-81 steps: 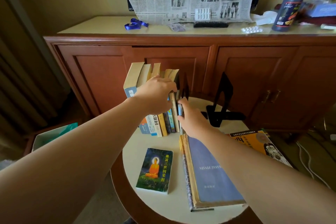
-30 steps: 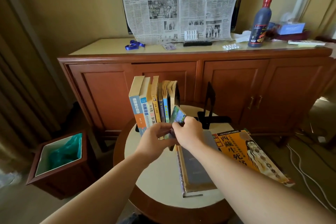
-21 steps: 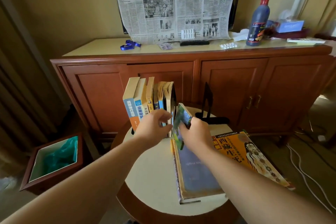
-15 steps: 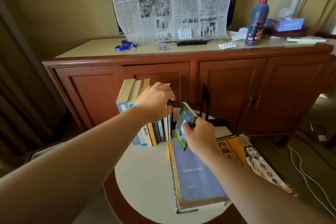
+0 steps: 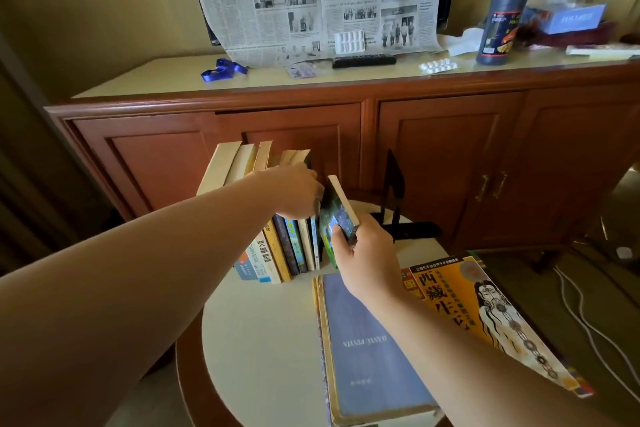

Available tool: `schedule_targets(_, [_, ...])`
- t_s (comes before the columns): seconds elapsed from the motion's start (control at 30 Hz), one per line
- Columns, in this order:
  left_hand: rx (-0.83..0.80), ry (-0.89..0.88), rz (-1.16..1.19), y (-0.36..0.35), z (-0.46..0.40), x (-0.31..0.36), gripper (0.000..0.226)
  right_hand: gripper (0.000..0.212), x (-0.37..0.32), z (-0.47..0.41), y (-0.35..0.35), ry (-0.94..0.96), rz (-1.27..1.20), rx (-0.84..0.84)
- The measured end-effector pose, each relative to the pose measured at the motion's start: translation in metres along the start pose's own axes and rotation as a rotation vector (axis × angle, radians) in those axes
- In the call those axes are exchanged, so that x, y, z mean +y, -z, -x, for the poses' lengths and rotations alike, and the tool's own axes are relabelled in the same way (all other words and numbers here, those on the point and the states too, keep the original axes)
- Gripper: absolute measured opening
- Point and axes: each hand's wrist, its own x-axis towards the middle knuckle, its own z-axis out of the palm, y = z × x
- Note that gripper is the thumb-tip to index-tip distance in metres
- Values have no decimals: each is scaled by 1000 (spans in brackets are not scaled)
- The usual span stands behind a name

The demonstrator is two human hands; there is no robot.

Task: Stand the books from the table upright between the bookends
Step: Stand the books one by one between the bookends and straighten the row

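- Still to do, nearest: blue book (image 5: 374, 347) lying flat on table (image 5: 259, 350), orange book (image 5: 485, 315) flat beside it.
- Right hand (image 5: 367, 253) grips small green book (image 5: 337, 215), tilted, bottom edge at end of row.
- Left hand (image 5: 294, 191) curled over standing books (image 5: 277, 246), steadying them.
- Done approx. six upright; right bookend (image 5: 394, 204) stands apart, gap left.
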Motion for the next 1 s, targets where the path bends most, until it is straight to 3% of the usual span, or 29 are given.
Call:
schedule_targets(0.2, [125, 62, 226, -5, -6, -19, 16, 30, 7, -14, -18, -75, -3, -129])
schedule_targets(0.3, [185, 37, 253, -6, -4, -31, 62, 33, 6, -21, -21, -61, 67, -160])
schedule_targets(0.37, [203, 42, 271, -8, -2, -35, 72, 40, 7, -28, -25, -65, 67, -174])
schedule_targets(0.53, [283, 35, 282, -22, 4, -38, 68, 55, 7, -35, -34, 46, 125, -230])
schedule_targets(0.67, [308, 20, 268, -25, 9, -36, 64, 54, 12, -31, -38, 171, 139, -324])
schedule_targets(0.87, [291, 21, 249, -29, 13, -32, 51, 53, 21, -33, -41, 29, 219, -371])
schedule_targets(1.0, [289, 14, 198, -30, 13, -31, 58, 53, 20, -32, -43, 41, 237, -450])
